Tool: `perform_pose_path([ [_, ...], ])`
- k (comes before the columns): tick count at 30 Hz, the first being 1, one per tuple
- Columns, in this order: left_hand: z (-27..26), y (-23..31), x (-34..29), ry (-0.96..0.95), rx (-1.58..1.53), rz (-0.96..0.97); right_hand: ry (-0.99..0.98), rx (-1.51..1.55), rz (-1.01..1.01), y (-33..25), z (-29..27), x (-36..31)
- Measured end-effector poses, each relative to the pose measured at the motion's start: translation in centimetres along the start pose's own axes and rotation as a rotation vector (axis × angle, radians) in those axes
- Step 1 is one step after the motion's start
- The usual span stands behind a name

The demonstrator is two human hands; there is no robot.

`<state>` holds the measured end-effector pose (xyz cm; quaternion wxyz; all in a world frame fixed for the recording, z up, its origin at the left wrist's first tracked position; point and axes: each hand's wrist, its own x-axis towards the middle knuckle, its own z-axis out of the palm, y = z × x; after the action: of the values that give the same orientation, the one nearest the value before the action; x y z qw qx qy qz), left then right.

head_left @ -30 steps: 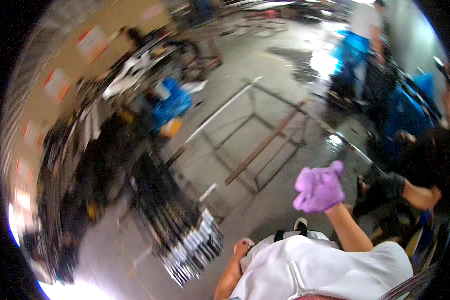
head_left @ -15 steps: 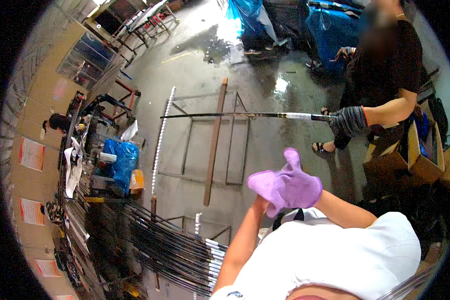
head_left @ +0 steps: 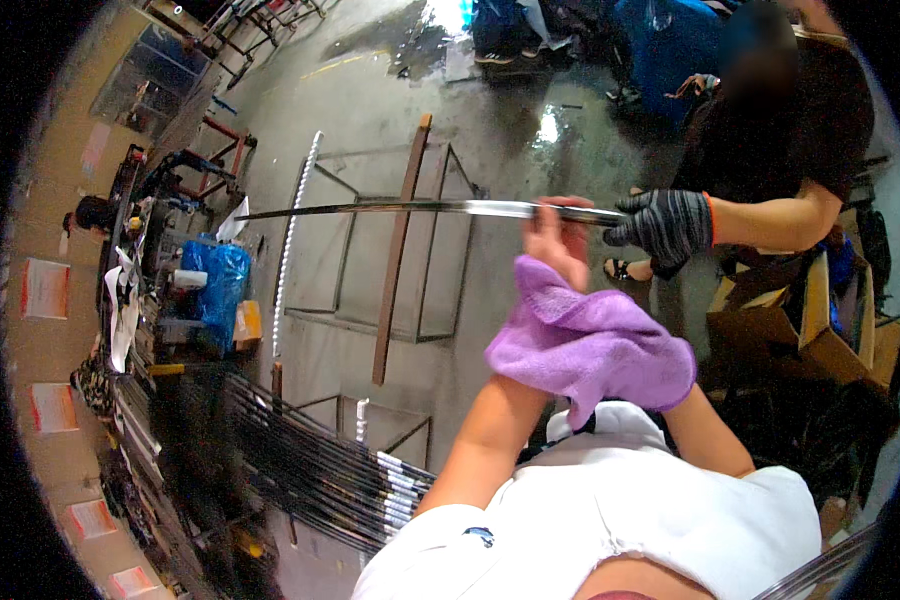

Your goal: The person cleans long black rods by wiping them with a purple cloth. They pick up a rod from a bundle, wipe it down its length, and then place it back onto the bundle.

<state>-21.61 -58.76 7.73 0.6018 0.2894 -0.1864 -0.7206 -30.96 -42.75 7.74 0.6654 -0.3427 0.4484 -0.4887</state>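
The left hand [head_left: 558,248] grasps the slender black-and-white rod [head_left: 448,206] near a co-worker's striped glove [head_left: 665,225], which grips its right end. The purple cloth [head_left: 595,345] hides the right hand, so its grip cannot be told.

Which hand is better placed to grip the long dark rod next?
Probably the left hand: it is bare and up at the rod, by its pale section. The right hand looks hidden under the purple cloth, lower down.
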Motion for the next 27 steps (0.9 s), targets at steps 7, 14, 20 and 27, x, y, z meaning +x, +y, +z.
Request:
perform_pose_path([
  [7,-11.4,17.0,-5.9,0.149,-0.147,0.378,-0.053,-0.395,-0.281,-6.4,5.7,3.2],
  [14,-13.3,17.4,-20.0,0.435,0.531,0.272,-0.565,-0.565,-0.315,-2.3,16.1,7.5],
  [20,-15.9,14.0,-25.7,0.636,1.35,0.443,-0.45,0.027,0.025,5.2,28.5,3.1],
  [27,-15.1,14.9,-33.1,0.781,1.715,0.447,-0.779,1.047,0.606,10.0,31.8,2.9],
])
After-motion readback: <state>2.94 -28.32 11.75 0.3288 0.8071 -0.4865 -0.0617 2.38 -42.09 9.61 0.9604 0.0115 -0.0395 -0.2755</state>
